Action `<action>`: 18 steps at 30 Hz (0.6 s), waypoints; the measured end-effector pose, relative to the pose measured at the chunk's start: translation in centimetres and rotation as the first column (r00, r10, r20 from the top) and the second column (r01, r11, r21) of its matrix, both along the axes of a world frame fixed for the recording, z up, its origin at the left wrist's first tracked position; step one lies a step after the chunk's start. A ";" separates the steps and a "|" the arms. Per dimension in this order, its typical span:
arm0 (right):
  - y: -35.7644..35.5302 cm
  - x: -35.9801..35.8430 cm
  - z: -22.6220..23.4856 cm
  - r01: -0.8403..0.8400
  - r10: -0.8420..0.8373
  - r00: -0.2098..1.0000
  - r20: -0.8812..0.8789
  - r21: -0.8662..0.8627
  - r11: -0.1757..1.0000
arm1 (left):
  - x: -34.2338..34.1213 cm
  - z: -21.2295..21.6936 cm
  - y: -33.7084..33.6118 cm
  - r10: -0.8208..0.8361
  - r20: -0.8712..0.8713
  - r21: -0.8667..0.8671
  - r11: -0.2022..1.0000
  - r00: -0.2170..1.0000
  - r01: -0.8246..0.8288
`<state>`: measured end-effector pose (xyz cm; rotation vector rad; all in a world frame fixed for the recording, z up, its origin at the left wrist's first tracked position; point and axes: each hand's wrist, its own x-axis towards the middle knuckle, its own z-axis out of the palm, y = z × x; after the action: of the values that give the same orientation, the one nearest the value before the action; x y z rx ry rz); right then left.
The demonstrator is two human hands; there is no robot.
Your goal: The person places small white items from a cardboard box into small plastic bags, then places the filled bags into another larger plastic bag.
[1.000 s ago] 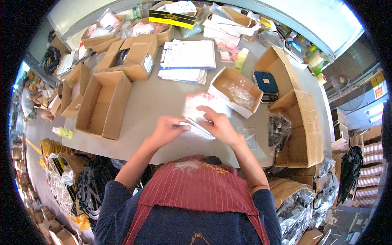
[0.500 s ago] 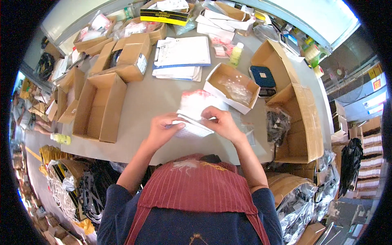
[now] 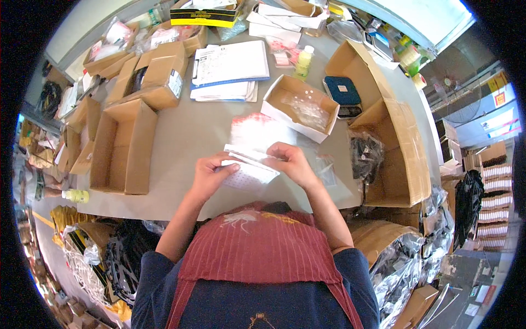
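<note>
Across the grey counter (image 3: pixel 181 137), open cardboard boxes all round: tall brown carton (image 3: pixel 397 145) at right, long empty box (image 3: pixel 123 145) at left, shallow white-sided box (image 3: pixel 300 104) of clear packets just beyond the hands. Stack of papers (image 3: pixel 230 68) farther back. Front and centre, above the counter edge, small clear plastic bags (image 3: pixel 249 167) with red dots, held between both hands. Left hand (image 3: pixel 211 175) fingers pinching the near-left end; right hand (image 3: pixel 290 162) fingers pinching the top edge.
</note>
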<state>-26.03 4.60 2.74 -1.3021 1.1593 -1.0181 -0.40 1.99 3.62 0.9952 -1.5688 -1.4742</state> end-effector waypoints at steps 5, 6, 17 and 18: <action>0.5 -1.2 -2.7 0.034 -0.055 0.986 0.160 0.130 0.991 | -0.7 -1.1 0.2 0.044 -0.027 0.140 0.989 0.999 -0.040; 0.6 -1.3 -3.5 0.071 -0.091 0.985 0.147 0.133 0.989 | -0.9 -1.2 0.3 0.069 0.012 0.172 0.983 0.998 -0.070; 3.0 -0.9 -2.9 0.370 -0.452 0.834 -0.317 -0.287 0.884 | -2.0 -3.2 -0.7 0.142 0.189 0.073 0.985 0.972 -0.158; 3.5 -0.4 -2.6 0.293 -0.435 0.805 -0.404 -0.365 0.883 | -2.1 -3.2 -0.7 0.147 0.215 0.068 0.984 0.966 -0.165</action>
<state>-26.42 8.13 0.10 -1.6591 1.7462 -1.2182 -2.50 1.27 0.37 1.3298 -1.5416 -1.3726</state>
